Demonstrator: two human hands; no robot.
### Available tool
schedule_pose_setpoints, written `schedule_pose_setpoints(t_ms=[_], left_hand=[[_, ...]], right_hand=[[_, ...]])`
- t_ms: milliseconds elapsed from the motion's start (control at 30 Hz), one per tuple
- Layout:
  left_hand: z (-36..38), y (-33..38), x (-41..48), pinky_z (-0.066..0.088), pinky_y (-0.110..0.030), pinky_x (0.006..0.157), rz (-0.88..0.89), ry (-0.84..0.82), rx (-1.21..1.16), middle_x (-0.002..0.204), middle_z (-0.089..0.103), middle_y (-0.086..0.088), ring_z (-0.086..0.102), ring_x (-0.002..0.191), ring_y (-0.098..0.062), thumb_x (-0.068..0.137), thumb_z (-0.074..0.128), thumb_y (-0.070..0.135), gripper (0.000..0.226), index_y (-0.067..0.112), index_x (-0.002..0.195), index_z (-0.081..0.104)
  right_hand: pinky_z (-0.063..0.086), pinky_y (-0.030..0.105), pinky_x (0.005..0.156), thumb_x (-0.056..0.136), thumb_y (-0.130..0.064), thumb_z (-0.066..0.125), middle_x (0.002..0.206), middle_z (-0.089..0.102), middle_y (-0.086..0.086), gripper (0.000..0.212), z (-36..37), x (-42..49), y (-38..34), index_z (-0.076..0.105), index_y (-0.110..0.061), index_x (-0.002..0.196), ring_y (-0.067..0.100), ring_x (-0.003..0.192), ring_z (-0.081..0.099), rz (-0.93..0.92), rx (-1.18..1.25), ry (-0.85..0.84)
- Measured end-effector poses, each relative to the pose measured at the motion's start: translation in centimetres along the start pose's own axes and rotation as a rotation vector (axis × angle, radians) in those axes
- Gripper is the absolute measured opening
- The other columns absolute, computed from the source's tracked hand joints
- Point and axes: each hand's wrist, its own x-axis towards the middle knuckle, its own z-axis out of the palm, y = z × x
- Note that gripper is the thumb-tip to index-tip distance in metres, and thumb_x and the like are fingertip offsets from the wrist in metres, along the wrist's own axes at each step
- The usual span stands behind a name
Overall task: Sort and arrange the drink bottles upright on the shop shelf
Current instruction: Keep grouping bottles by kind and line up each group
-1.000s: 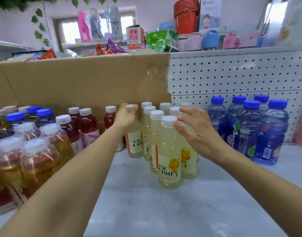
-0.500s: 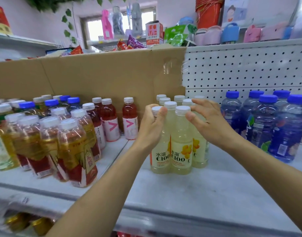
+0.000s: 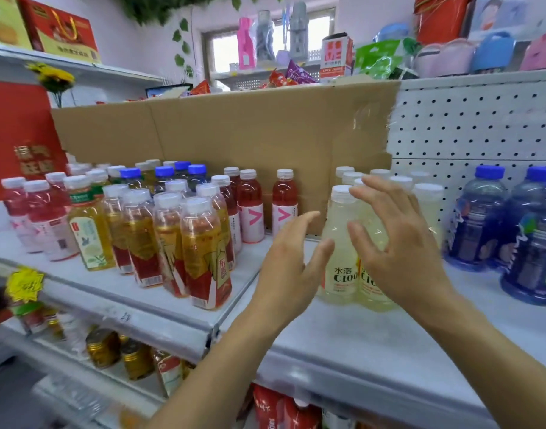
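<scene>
Several pale yellow C100 bottles (image 3: 341,243) with white caps stand upright in rows on the grey shelf (image 3: 343,342), in front of a cardboard sheet. My left hand (image 3: 292,267) hovers just left of the front bottle, fingers straight and spread, holding nothing. My right hand (image 3: 395,246) is raised in front of the front bottles with fingers spread, covering part of them, and holds nothing. Amber tea bottles (image 3: 203,252) and red drink bottles (image 3: 250,209) stand upright to the left. Blue bottles (image 3: 479,218) stand at the right.
A cardboard sheet (image 3: 234,134) and white pegboard (image 3: 476,125) back the shelf. Pink bottles (image 3: 33,218) stand at far left beside a red box (image 3: 18,137). Cans and bottles fill the lower shelf (image 3: 111,351). Goods crowd the top ledge.
Both hands have let go of the front yellow bottles and drawn back, fingers spreading. The view has pulled back and swung left, showing more of the left shelf.
</scene>
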Motion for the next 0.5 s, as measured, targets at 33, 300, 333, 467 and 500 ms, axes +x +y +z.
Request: schedule_pose_setpoints(t_ms=[33,300,333,467,500], left_hand=[[-1.1,-0.3,-1.1,0.039,-0.023,0.107,0.005,0.016,0.037,0.14,0.052,0.013,0.045,0.128,0.002,0.1,0.054,0.039,0.045,0.028,0.143,0.045],[-11.8,-6.3,-8.0,0.053,-0.024,0.082,-0.034,0.134,0.121,0.11,0.062,0.021,0.06,0.103,0.0,0.096,0.053,0.043,0.031,0.032,0.126,0.057],[-13.5,-7.4,-8.4,0.053,-0.025,0.081,-0.037,0.125,0.132,0.108,0.063,0.021,0.06,0.101,-0.001,0.097,0.053,0.043,0.029,0.032,0.124,0.059],[-20.8,-12.2,-10.1,0.054,-0.028,0.077,-0.09,0.1,0.093,0.097,0.067,0.021,0.064,0.094,-0.002,0.098,0.056,0.039,0.016,0.036,0.112,0.064],[-22.7,-13.4,-10.5,0.053,-0.026,0.076,-0.108,0.104,0.077,0.097,0.067,0.023,0.064,0.093,-0.001,0.097,0.055,0.043,0.016,0.037,0.109,0.064]], right_hand=[[0.039,0.034,0.104,0.089,-0.017,0.063,0.138,0.054,0.003,0.04,0.6,-0.7,-1.0,0.06,-0.013,0.129,0.02,0.127,0.047,0.002,0.02,-0.018],[0.055,0.035,0.075,0.089,-0.013,0.07,0.116,0.063,-0.008,0.036,8.1,-5.0,-10.2,0.062,-0.02,0.123,0.015,0.099,0.063,0.109,0.164,-0.135],[0.056,0.037,0.074,0.089,-0.013,0.07,0.113,0.064,-0.009,0.036,9.4,-5.3,-11.8,0.063,-0.021,0.123,0.014,0.096,0.063,0.125,0.178,-0.142],[0.055,0.033,0.074,0.09,-0.022,0.065,0.102,0.065,-0.014,0.029,14.9,-6.0,-18.3,0.063,-0.028,0.119,0.008,0.089,0.064,0.243,0.264,-0.157],[0.054,0.028,0.074,0.091,-0.025,0.063,0.101,0.065,-0.017,0.027,16.3,-6.0,-20.0,0.063,-0.03,0.117,0.006,0.089,0.063,0.266,0.288,-0.16]])
